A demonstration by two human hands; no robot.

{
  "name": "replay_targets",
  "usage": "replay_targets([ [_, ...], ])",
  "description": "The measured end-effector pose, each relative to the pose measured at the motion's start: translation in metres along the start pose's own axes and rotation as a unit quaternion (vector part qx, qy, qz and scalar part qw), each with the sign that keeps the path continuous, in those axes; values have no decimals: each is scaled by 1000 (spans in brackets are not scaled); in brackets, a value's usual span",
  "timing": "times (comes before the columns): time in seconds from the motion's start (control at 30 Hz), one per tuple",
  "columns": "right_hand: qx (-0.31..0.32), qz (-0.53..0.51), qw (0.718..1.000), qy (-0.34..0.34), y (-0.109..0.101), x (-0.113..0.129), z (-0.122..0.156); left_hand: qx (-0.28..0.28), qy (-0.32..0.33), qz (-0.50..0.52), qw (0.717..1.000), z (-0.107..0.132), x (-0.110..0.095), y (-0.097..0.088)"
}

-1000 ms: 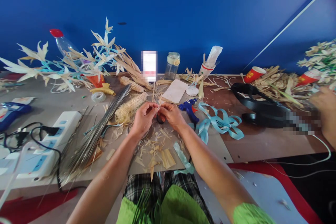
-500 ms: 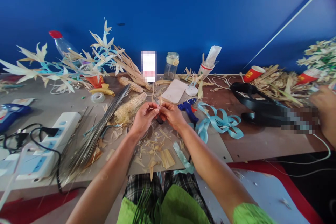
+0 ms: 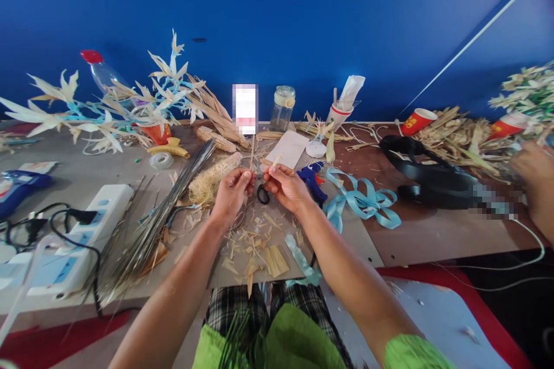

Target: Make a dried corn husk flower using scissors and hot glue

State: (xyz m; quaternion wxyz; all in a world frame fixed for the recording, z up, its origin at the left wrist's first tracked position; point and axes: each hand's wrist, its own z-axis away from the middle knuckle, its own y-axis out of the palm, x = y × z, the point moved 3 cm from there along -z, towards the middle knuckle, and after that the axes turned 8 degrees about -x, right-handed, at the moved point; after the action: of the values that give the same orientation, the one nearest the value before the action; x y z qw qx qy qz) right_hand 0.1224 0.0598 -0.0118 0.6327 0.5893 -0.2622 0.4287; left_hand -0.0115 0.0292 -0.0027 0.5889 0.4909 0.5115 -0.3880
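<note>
My left hand point(image 3: 234, 191) is closed in a pinch above the table; what is between its fingertips is too small to make out. A short gap away, my right hand point(image 3: 286, 187) pinches a small pale strip of corn husk point(image 3: 278, 159) that sticks up past the thumb. Black-handled scissors point(image 3: 263, 194) lie below and between the hands. Left of my left hand rests a corncob point(image 3: 216, 177) with silky fibres. To the right of my right hand is a blue glue gun point(image 3: 312, 177). Husk scraps point(image 3: 251, 242) litter the tabletop nearest me.
A bundle of thin wires point(image 3: 168, 207) and a white power strip point(image 3: 86, 242) occupy the left. Blue ribbon point(image 3: 367, 202) and a black strap-like object point(image 3: 433, 181) lie right. Husk flowers point(image 3: 104, 118), a glass jar point(image 3: 283, 108) and a paper cup point(image 3: 339, 115) stand behind. Another person's hand point(image 3: 534, 173) is far right.
My hands have drawn apart, my left hand going slightly left and my right hand slightly right. The scissors' handle now shows between them, and the husk strip shows more clearly.
</note>
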Motion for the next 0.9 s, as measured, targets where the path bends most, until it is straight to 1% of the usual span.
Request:
replay_targets([
  [0.1,-11,-29,999,11,0,3,0,21,-6,-37,999,1,3,3],
  [0.23,-5,-27,1000,14,1,1,1,85,4,-58,995,4,6,10],
  [0.3,1,-21,1000,15,3,-1,1,97,5,-63,993,4,9,11],
  [0.47,27,-10,999,26,7,-1,4,92,-12,-60,994,3,12,10],
  [0.63,46,-23,999,11,9,1,5,52,-9,-70,996,2,9,8],
  [0.8,7,-6,1000,-25,5,-1,2,49,-4,-80,996,2,10,8],
  [0.9,1,20,999,-34,4,-2,2,45,6,-66,997,3,9,8],
])
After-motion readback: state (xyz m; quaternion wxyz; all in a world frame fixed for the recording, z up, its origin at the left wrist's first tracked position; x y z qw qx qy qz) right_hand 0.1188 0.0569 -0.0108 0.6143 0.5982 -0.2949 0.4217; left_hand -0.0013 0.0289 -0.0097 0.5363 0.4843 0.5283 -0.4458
